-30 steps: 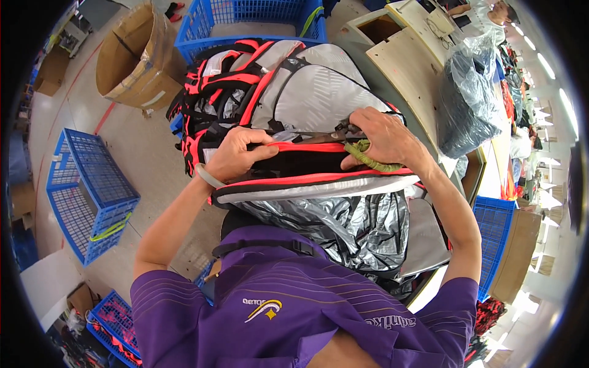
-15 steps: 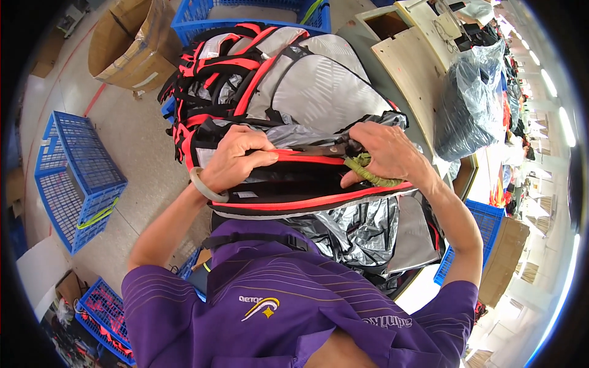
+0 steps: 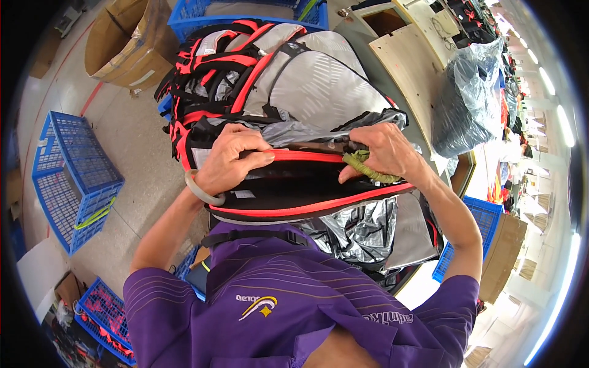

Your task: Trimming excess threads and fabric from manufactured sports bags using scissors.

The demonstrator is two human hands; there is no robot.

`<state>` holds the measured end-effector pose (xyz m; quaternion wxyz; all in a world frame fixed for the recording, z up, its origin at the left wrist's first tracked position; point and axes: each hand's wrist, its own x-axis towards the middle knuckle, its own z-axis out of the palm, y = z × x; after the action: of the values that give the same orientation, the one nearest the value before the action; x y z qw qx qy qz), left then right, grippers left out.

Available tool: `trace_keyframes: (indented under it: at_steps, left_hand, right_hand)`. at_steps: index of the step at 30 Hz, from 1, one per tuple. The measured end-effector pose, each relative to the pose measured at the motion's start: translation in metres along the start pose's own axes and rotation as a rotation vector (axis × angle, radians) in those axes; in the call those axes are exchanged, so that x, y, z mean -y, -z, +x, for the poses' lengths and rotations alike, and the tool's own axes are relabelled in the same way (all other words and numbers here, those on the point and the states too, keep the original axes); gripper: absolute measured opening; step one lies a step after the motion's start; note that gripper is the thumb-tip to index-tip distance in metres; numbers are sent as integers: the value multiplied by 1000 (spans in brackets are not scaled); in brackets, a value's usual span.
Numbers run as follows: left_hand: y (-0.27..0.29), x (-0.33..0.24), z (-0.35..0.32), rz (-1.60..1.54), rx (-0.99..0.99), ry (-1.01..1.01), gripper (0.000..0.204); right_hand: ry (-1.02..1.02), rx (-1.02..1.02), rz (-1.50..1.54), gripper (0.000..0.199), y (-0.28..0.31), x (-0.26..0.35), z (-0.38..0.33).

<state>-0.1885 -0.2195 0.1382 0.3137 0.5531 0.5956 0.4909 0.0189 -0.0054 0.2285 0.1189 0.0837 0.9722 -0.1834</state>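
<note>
A grey and black bag with bright red-orange zipper edges lies before me, its near compartment gaping to show a black inside. My left hand pinches the upper red zipper edge at the left of that opening. In my right hand are scissors, their handle wrapped in green-yellow cloth. The dark blades point left along the upper zipper edge, toward my left fingers. Part of the pivot and handle is hidden by my right fingers. The lower zipper edge curves close to my body.
More grey bags with red trim are piled beyond my hands. Blue crates stand at the left, back and right. A cardboard box sits back left. Wooden boards and a plastic-wrapped bundle are on the right.
The compartment gapes a little wider, its lower edge slightly nearer my body. My right hand has shifted slightly, and both hands keep their hold.
</note>
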Motion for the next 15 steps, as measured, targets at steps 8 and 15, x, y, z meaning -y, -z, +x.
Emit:
trace_keyframes:
  at_steps: [8,15]
  left_hand:
    - [39,38,55,-92,51,191,14]
    - [107,30,130,-245,-633,113,18]
  right_hand:
    - [-612,-1084,231,33,15,-87,-132]
    - [-827,-1481,612,33,-182,-115,-189]
